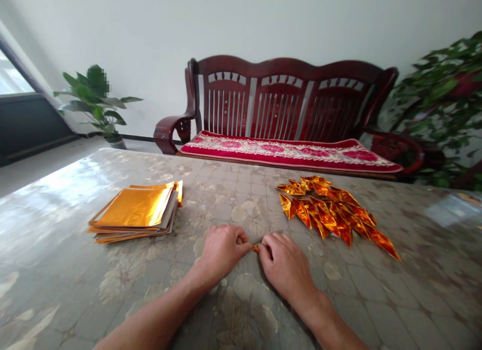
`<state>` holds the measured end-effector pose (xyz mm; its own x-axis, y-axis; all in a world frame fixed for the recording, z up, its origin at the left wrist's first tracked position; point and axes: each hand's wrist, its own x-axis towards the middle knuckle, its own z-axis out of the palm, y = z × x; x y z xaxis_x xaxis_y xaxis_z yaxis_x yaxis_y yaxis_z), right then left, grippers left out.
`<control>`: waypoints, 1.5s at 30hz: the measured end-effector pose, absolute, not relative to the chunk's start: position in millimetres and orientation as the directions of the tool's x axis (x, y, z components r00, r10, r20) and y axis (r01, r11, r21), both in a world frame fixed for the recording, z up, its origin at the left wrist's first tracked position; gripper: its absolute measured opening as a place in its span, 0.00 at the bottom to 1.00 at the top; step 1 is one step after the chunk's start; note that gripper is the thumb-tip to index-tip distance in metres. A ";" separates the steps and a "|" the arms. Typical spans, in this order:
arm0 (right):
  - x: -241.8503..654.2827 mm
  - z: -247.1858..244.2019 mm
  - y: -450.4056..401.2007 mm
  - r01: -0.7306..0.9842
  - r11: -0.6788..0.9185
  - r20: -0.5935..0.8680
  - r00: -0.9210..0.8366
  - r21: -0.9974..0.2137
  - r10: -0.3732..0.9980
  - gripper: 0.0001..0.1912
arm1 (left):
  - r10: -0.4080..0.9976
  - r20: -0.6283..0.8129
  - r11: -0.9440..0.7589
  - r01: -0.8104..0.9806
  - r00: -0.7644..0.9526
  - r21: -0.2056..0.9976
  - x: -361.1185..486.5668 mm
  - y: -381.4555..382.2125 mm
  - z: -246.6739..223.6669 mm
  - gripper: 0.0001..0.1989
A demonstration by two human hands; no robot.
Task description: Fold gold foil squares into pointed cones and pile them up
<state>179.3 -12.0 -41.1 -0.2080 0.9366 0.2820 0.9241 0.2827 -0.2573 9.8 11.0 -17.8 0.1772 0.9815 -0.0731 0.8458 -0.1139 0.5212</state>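
Our left hand and our right hand are close together near the front edge of the table, and both are closed with the fingers bent inward. Between them there is a small piece of gold foil; we can see only its little orange tip, because the fingers cover the rest. The fingertips of both hands press together on this piece from its two sides, so it sits directly inside the pinch. We cannot tell its exact shape.

On the left part of the table, well apart from the left hand, lies a stack of gold foil sheets, flat and a little uneven at the edges. On the right part, just beyond the right hand and towards the far edge, lies a loose pile of folded gold foil pieces, long and pointed, overlapping each other.

Behind the far edge stands a dark red wooden bench with a red flowered cushion. A potted plant stands at its left, and another plant stands at its right.
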 end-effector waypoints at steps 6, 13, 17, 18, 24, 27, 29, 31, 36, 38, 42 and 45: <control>179.3 -42.1 -13.0 0.909 0.270 0.306 -0.170 -0.318 0.937 0.08 | 0.984 -0.069 -0.109 0.864 0.163 0.491 12.5 10.5 -16.3 0.07; 181.1 -46.9 -12.9 0.886 0.178 0.273 -0.061 -0.429 0.960 0.04 | 0.984 -0.088 -0.099 0.884 0.156 0.458 14.4 8.9 -11.4 0.07; 183.1 -47.3 -13.0 0.867 0.174 0.268 -0.048 -0.468 0.962 0.05 | 0.983 -0.102 -0.092 0.890 0.154 0.447 15.2 8.8 -10.0 0.08; 183.8 -46.8 -13.4 0.860 0.180 0.267 -0.053 -0.477 0.962 0.04 | 0.983 -0.107 -0.089 0.891 0.152 0.446 15.3 8.8 -9.9 0.08; 188.6 -44.8 -16.1 0.828 0.220 0.255 -0.097 -0.516 0.962 0.03 | 0.983 -0.093 -0.098 0.887 0.155 0.451 14.9 9.0 -10.4 0.07; 189.3 -46.7 -15.8 0.826 0.218 0.259 -0.090 -0.520 0.962 0.04 | 0.985 -0.071 -0.109 0.889 0.157 0.446 14.7 8.9 -11.9 0.08; 189.2 -48.3 -15.2 0.825 0.224 0.272 -0.089 -0.519 0.958 0.03 | 0.986 -0.073 -0.106 0.892 0.153 0.439 14.8 8.9 -13.0 0.08; 189.3 -49.4 -14.7 0.824 0.231 0.282 -0.091 -0.518 0.955 0.03 | 0.985 -0.078 -0.103 0.892 0.153 0.439 14.7 8.9 -14.0 0.08; 189.6 -49.0 -14.3 0.825 0.222 0.271 -0.088 -0.520 0.958 0.03 | 0.986 -0.062 -0.112 0.888 0.156 0.445 15.0 8.3 -14.7 0.08; 189.3 -48.3 -14.2 0.830 0.204 0.255 -0.077 -0.519 0.964 0.05 | 0.986 -0.061 -0.110 0.891 0.152 0.441 15.4 8.1 -13.9 0.09; 187.9 -47.8 -14.5 0.845 0.191 0.230 -0.083 -0.500 0.970 0.07 | 0.987 -0.059 -0.108 0.892 0.148 0.438 16.1 8.2 -12.5 0.09; 186.3 -47.7 -14.3 0.855 0.205 0.233 -0.102 -0.477 0.967 0.08 | 0.988 -0.045 -0.115 0.891 0.150 0.440 15.9 8.3 -13.5 0.08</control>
<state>186.3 -14.3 -47.7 -0.1020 0.9670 0.2334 0.8548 0.2052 -0.4767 15.9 8.3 -13.5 0.1502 0.9876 -0.0452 0.8907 -0.1154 0.4397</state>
